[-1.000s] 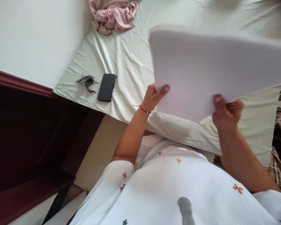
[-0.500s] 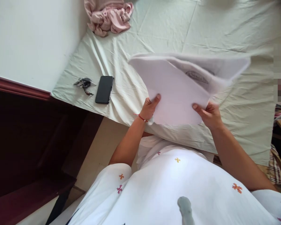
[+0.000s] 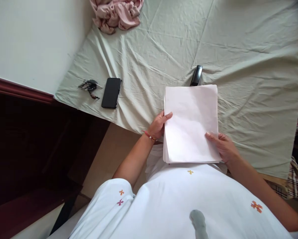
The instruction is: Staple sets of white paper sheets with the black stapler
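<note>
Head view: a stack of white paper (image 3: 191,122) lies flat at the near edge of the bed (image 3: 250,83), its lower end overhanging toward the person's white patterned shirt (image 3: 178,202). The left hand (image 3: 158,125) holds the stack's left edge, thumb on top; the fingers underneath are hidden by the sheets, so the grip is closed on the paper only as far as can be seen. The right hand (image 3: 224,147) pinches the lower right corner, thumb lying across the top sheet, the other fingers tucked out of sight below.

A black object (image 3: 196,75), perhaps a stapler, pokes out from behind the stack's far edge; its lower part is covered by the paper and its kind is hard to make out. Well to the left on the sheet lie a dark phone (image 3: 111,93) and, just beside it, a bunch of keys (image 3: 89,86), small and blurred. A pink cloth (image 3: 117,13) is cut off by the top edge. At the right border a pixelated patch and a checked fabric (image 3: 291,182) are only partly visible.
</note>
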Tool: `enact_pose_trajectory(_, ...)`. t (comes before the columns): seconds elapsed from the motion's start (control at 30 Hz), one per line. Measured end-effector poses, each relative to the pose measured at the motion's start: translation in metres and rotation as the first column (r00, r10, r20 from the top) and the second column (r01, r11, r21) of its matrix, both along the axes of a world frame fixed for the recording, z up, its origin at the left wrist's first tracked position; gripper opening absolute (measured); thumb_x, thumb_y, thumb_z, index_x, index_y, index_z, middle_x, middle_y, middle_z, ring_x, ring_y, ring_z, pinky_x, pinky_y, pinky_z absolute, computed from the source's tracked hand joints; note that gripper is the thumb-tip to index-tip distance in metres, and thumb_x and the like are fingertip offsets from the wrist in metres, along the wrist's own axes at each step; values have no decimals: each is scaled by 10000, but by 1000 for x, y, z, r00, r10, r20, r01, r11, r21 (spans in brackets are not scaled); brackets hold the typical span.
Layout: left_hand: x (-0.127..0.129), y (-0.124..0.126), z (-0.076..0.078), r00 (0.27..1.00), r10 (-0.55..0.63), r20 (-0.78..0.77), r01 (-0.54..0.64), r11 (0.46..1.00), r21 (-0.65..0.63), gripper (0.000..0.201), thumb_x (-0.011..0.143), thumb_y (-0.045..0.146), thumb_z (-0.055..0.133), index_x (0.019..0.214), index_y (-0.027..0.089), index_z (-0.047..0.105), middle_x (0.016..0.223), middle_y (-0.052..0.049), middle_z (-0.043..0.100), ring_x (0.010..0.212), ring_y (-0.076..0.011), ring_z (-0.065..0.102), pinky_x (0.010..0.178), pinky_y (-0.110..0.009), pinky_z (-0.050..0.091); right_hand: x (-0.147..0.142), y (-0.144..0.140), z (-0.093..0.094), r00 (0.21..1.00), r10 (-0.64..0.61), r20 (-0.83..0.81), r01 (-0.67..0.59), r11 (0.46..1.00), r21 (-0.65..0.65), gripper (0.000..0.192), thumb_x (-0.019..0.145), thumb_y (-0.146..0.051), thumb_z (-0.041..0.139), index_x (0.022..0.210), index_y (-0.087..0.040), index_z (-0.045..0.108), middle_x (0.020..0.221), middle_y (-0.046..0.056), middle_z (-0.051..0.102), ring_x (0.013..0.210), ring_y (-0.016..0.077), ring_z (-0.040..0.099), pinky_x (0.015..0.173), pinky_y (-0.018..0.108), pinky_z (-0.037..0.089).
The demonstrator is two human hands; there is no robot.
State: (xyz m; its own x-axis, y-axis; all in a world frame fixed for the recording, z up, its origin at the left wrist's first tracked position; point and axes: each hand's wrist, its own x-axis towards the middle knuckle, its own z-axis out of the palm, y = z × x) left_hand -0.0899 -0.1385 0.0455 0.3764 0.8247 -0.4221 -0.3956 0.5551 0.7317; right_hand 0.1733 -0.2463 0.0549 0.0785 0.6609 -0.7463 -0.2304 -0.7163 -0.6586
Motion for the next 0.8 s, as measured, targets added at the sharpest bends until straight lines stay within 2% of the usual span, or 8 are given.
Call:
enact_pose_trajectory(0.1,6,23,2,992,36,119,-32,999,-30,640,710,526,889,1231,176,766,1180,-121,840,1330,-387,720,1134,-527,579,-10,-6,5,997,-52,-53,48,995,-88,490,529,-544,1034,779,-214,771,756,72,816,587,212,746,525,294,619)
enact_pose_trajectory(0.2,11,43,1,991,58,118,-52,997,-54,543,684,406,808,1176,177,789,1160,-103,842,1342,-406,708,1116,-564,585,-22,-9,9,998,-43,-49,43,999,-13,512,545,-584,1022,812,-218,783,798,61,826,626,202,747,559,291,616)
enact_pose_trajectory(0.3,13,55,-1,989,73,132,-77,997,26,600,566,249,715,1159,208,801,1225,-82,830,1431,-422,644,1152,-589,558,-24,-12,11,1000,-14,-21,15,997,77,511,598,-617,992,858,-225,795,836,41,832,656,179,738,603,284,615)
enact_pose_trajectory(0.47,16,62,-2,957,74,280,-126,977,173,720,596,238,630,1299,328,755,1548,33,679,1547,-373,535,1205,-590,509,-15,-17,7,996,45,-72,-42,998,41,478,635,-604,982,873,-229,804,861,47,833,678,180,736,634,297,621)
enact_pose_trajectory(0.57,22,64,-7,926,77,368,-154,971,185,654,589,229,611,1221,312,757,1502,33,705,1552,-358,530,1230,-597,486,-13,-19,3,990,104,-97,-103,995,12,514,628,-628,980,891,-226,800,890,66,838,714,203,757,663,319,634)
enact_pose_trajectory(0.67,28,63,-13,935,79,345,-146,975,171,548,560,213,627,1094,256,746,1405,-26,757,1569,-382,509,1260,-608,455,-11,-14,2,990,126,-66,-121,990,76,539,675,-619,961,1030,-253,786,1012,50,849,802,204,777,712,317,638)
enact_pose_trajectory(0.73,31,62,-17,952,55,300,-112,978,174,582,550,209,616,1120,245,732,1403,-41,758,1593,-385,480,1287,-615,425,-8,-7,1,997,77,-24,-72,983,167,539,722,-586,942,1128,-282,758,1076,24,845,859,187,777,758,304,632)
enact_pose_trajectory(0.8,32,60,-20,962,32,270,-83,980,180,638,542,199,599,1165,249,724,1420,-33,752,1612,-372,457,1308,-609,399,-4,5,0,1000,6,17,-9,975,222,538,727,-567,935,1142,-287,737,1040,7,840,862,174,768,760,290,617)
